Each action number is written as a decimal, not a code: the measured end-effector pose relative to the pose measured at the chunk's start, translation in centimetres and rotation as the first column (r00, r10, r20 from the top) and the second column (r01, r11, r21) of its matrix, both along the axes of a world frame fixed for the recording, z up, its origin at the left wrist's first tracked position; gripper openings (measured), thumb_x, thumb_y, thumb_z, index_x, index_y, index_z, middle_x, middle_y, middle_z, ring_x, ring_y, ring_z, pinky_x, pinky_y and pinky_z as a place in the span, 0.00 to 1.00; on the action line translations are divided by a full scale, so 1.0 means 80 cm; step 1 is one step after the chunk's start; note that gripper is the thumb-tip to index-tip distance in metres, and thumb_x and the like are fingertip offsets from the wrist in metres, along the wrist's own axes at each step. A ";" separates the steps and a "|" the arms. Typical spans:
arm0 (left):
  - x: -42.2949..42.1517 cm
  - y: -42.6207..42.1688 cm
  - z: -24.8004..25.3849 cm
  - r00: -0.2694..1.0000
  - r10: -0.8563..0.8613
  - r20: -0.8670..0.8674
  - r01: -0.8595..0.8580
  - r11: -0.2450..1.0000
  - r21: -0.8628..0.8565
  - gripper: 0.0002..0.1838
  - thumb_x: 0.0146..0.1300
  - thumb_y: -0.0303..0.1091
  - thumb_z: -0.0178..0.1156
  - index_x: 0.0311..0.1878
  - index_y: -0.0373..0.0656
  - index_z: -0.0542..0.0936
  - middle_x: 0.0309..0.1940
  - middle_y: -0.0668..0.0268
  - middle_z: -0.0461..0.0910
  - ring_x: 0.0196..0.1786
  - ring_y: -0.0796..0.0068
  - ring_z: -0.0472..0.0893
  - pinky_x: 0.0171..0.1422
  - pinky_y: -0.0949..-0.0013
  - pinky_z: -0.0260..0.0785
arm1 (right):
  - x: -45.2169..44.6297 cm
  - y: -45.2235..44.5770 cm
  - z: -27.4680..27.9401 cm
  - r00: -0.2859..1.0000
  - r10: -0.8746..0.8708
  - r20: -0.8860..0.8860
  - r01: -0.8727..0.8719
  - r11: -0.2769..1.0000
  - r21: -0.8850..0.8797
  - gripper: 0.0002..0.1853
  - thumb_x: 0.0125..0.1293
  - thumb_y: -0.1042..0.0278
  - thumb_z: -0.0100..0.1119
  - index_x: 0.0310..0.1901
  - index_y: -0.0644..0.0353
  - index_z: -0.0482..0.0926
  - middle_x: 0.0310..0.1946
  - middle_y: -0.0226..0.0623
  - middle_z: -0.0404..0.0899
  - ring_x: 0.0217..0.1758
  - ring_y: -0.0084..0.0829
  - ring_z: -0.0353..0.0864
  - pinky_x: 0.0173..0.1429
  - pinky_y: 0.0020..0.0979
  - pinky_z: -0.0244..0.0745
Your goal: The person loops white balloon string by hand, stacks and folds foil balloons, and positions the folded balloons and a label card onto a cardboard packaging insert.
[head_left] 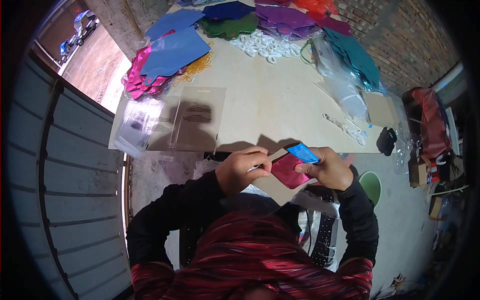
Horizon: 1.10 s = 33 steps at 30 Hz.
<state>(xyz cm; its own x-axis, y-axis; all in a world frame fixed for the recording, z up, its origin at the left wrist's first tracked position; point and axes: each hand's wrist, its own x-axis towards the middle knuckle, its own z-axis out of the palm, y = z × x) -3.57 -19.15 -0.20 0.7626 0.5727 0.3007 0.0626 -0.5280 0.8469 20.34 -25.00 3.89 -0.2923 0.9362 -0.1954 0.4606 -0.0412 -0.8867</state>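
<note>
My right hand is closed on a shiny dark-pink folded piece, thumb on top, with a blue printed label at its upper edge. Tan cardboard lies against the pink piece and shows around it. At the cardboard's left side my left hand has its fingers curled and pinched. A small bit of white shows between them, too little to name. Both hands are in front of the table's near edge, above my lap.
On the table lie blue sheets, purple sheets, teal sheets, white loops, yellow loops and clear printed bags. A black item sits at the right edge. A green bucket stands on the floor.
</note>
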 end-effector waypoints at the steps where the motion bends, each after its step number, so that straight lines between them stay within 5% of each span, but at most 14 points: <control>1: -0.001 0.000 0.000 0.997 -0.037 -0.062 0.033 0.998 -0.056 0.04 0.54 0.28 0.56 0.31 0.39 0.72 0.30 0.59 0.76 0.36 0.61 0.77 0.40 0.64 0.68 | -0.002 0.002 -0.001 1.000 0.021 0.011 -0.020 1.000 -0.015 0.10 0.61 0.69 0.62 0.42 0.65 0.78 0.26 0.32 0.79 0.30 0.18 0.68 0.38 0.25 0.68; 7: -0.011 -0.009 -0.011 0.999 0.000 -0.050 -0.007 0.990 -0.141 0.04 0.57 0.28 0.56 0.33 0.40 0.72 0.27 0.61 0.75 0.32 0.67 0.77 0.37 0.68 0.67 | 0.000 0.018 -0.023 0.989 0.091 -0.119 -0.101 0.992 -0.080 0.10 0.61 0.72 0.61 0.43 0.64 0.78 0.29 0.31 0.81 0.32 0.18 0.71 0.41 0.25 0.69; 10: -0.017 -0.015 -0.023 0.992 0.071 -0.104 -0.109 0.896 -0.431 0.07 0.61 0.21 0.54 0.42 0.38 0.69 0.38 0.62 0.79 0.41 0.78 0.77 0.46 0.74 0.68 | -0.006 0.022 -0.025 0.988 0.069 -0.136 -0.085 0.990 -0.112 0.10 0.61 0.73 0.61 0.45 0.63 0.78 0.30 0.30 0.81 0.33 0.18 0.71 0.42 0.25 0.70; 13: -0.009 -0.017 -0.031 0.977 0.196 0.090 -0.111 0.815 -0.568 0.12 0.60 0.24 0.54 0.47 0.37 0.66 0.35 0.57 0.80 0.42 0.78 0.77 0.47 0.72 0.68 | -0.016 0.023 -0.025 0.988 0.022 -0.154 -0.038 0.994 -0.103 0.11 0.61 0.73 0.61 0.46 0.63 0.78 0.31 0.29 0.81 0.33 0.17 0.72 0.42 0.25 0.70; 19: -0.003 -0.013 -0.022 0.972 0.171 0.162 -0.034 0.783 -0.621 0.15 0.62 0.21 0.50 0.51 0.37 0.62 0.43 0.54 0.78 0.47 0.74 0.77 0.52 0.72 0.68 | -0.022 0.024 -0.029 0.984 0.023 -0.175 -0.032 0.998 -0.047 0.12 0.61 0.73 0.60 0.46 0.64 0.77 0.33 0.31 0.81 0.36 0.19 0.74 0.45 0.25 0.71; 21: -0.002 -0.009 -0.026 0.977 0.129 0.170 0.002 0.791 -0.612 0.16 0.63 0.19 0.48 0.52 0.38 0.59 0.45 0.53 0.77 0.48 0.74 0.77 0.53 0.71 0.67 | -0.023 0.023 -0.032 0.961 0.023 -0.274 -0.035 0.999 -0.040 0.12 0.62 0.73 0.60 0.47 0.64 0.77 0.35 0.32 0.81 0.38 0.20 0.74 0.47 0.26 0.71; 28: 0.002 -0.004 -0.029 0.968 0.032 0.250 0.134 0.775 -0.617 0.18 0.63 0.17 0.47 0.55 0.37 0.57 0.46 0.53 0.76 0.50 0.75 0.75 0.53 0.72 0.67 | -0.020 0.029 -0.038 0.965 0.151 -0.215 -0.165 0.985 -0.050 0.12 0.61 0.72 0.61 0.46 0.64 0.77 0.37 0.34 0.81 0.40 0.21 0.74 0.49 0.26 0.70; 31: 0.000 0.003 -0.011 0.991 0.065 0.116 0.008 0.842 -0.540 0.21 0.61 0.17 0.49 0.57 0.35 0.58 0.47 0.54 0.76 0.51 0.74 0.75 0.54 0.71 0.68 | -0.023 0.031 -0.044 0.964 0.236 -0.120 -0.222 0.967 0.125 0.12 0.61 0.70 0.62 0.45 0.65 0.77 0.35 0.33 0.81 0.37 0.22 0.74 0.46 0.26 0.71; 33: -0.001 0.005 0.011 0.960 0.258 0.107 -0.234 0.953 -0.194 0.22 0.59 0.17 0.51 0.57 0.35 0.62 0.47 0.56 0.76 0.51 0.72 0.76 0.54 0.70 0.68 | -0.018 0.035 -0.039 0.982 0.045 -0.185 -0.027 0.995 0.096 0.11 0.62 0.70 0.61 0.44 0.65 0.77 0.34 0.32 0.81 0.35 0.21 0.74 0.45 0.26 0.71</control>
<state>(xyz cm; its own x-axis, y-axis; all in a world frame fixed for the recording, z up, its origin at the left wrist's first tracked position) -3.67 -18.77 0.64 0.5523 0.7908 0.2637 0.0548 -0.3501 0.9351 18.92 -22.20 0.80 -0.3493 0.9359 -0.0467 0.2858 0.0589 -0.9565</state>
